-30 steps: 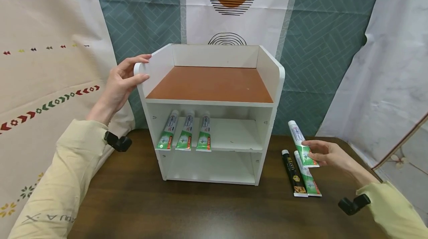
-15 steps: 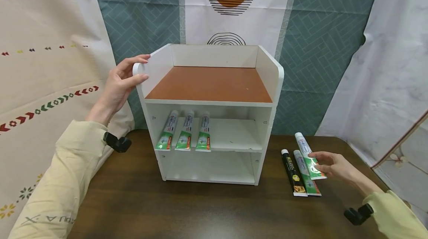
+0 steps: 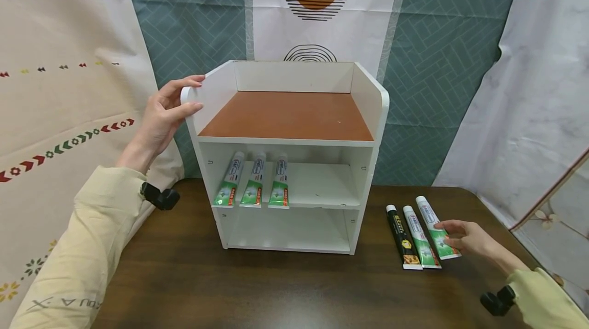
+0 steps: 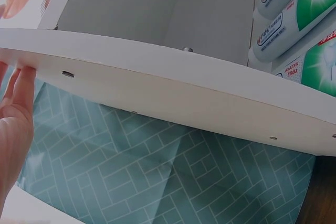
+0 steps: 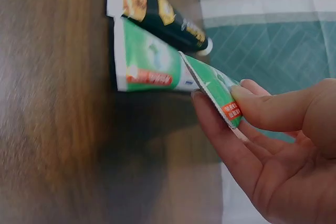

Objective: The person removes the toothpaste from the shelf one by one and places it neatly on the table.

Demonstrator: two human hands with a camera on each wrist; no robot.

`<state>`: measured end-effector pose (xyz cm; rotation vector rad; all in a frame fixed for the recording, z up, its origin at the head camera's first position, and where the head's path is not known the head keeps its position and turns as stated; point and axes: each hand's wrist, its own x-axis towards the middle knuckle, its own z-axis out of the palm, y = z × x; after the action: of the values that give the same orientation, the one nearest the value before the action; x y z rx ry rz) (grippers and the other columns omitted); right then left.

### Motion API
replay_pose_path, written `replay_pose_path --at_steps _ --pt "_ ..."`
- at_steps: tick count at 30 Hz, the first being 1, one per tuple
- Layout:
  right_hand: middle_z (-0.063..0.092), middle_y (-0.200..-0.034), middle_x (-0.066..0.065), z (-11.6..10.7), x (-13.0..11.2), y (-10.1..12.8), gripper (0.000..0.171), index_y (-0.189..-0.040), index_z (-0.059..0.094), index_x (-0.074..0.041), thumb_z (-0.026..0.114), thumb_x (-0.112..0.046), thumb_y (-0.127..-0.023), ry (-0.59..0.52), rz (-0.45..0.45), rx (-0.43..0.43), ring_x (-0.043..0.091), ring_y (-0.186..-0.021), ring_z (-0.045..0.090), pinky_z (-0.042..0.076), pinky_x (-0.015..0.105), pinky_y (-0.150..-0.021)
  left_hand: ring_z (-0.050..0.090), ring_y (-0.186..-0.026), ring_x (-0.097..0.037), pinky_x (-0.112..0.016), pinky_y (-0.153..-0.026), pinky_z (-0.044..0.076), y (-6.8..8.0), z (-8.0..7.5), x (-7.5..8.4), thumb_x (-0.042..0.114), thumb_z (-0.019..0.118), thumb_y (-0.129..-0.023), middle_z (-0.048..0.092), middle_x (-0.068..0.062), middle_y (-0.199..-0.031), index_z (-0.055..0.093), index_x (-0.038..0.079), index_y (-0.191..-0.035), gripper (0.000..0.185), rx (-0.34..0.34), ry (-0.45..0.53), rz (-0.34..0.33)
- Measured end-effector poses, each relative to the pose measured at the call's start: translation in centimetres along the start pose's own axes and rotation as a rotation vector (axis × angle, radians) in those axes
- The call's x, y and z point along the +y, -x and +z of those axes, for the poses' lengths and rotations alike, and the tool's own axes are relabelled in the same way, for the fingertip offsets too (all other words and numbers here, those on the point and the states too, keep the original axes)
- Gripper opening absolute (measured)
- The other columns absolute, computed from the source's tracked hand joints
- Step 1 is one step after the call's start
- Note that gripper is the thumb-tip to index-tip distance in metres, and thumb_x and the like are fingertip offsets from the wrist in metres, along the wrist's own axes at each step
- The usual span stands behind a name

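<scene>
One dark wooden table (image 3: 276, 288) spreads out at six o'clock; standing on it, dead centre, one white three-tier shelf unit (image 3: 294, 141) with a single brown top panel (image 3: 290, 114) towards twelve; two hands at work here; the left hand (image 3: 158, 112), between nine and ten, grips the left side panel (image 3: 211, 99) between thumb and fingers; the right hand (image 3: 471, 241), out at four, pinches one green-and-white toothpaste tube (image 3: 430, 216) between thumb and fingers, the tube slanting, cap towards eleven; count the tubes, six in all, five green-and-white and one black; three shelved toothpaste tubes (image 3: 254, 183) line the middle tier (image 3: 326, 183) between seven and eight, crimped ends at its front edge; near four, one green-and-white tube lying on the wood (image 3: 421, 239), and one black tube (image 3: 402, 237) touching its crimped end!
</scene>
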<state>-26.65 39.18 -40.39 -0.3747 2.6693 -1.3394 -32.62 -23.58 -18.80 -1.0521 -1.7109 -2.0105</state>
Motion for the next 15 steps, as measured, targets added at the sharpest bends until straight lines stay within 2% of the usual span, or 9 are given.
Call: replay_pose_path --at_steps 3,9,15 --pt "0.052 -0.105 0.026 -0.1 0.6 0.1 0.042 -0.118 0.044 0.018 0.060 -0.004 -0.086 0.003 -0.025 -0.014 0.010 -0.048 0.040 0.038 0.026 -0.042 0.033 -0.117 -0.031 -0.028 -0.080 0.044 0.0 0.0 0.0 -0.014 0.055 -0.082 0.037 -0.015 -0.135 0.059 -0.001 -0.112 0.033 -0.001 0.005 0.002" --pt "0.053 -0.102 0.027 -0.3 1.9 0.2 0.038 -0.113 0.044 0.021 0.059 0.000 -0.086 0.018 -0.068 -0.039 0.011 -0.046 0.043 0.040 0.028 -0.041 0.033 -0.118 -0.031 -0.028 -0.081 0.044 0.0 -0.1 0.1 -0.014 0.055 -0.082 0.037 -0.015 -0.135 0.058 -0.001 -0.113 0.034 0.002 0.007 0.000" --pt "0.054 -0.100 0.025 -0.1 3.0 0.1 0.035 -0.112 0.044 0.021 0.057 0.002 -0.086 0.005 -0.058 -0.054 0.013 -0.046 0.044 0.038 0.028 -0.040 0.034 -0.117 -0.031 -0.028 -0.081 0.044 0.0 -0.1 0.0 -0.014 0.055 -0.082 0.037 -0.015 -0.135 0.058 -0.001 -0.113 0.034 0.001 0.004 0.000"
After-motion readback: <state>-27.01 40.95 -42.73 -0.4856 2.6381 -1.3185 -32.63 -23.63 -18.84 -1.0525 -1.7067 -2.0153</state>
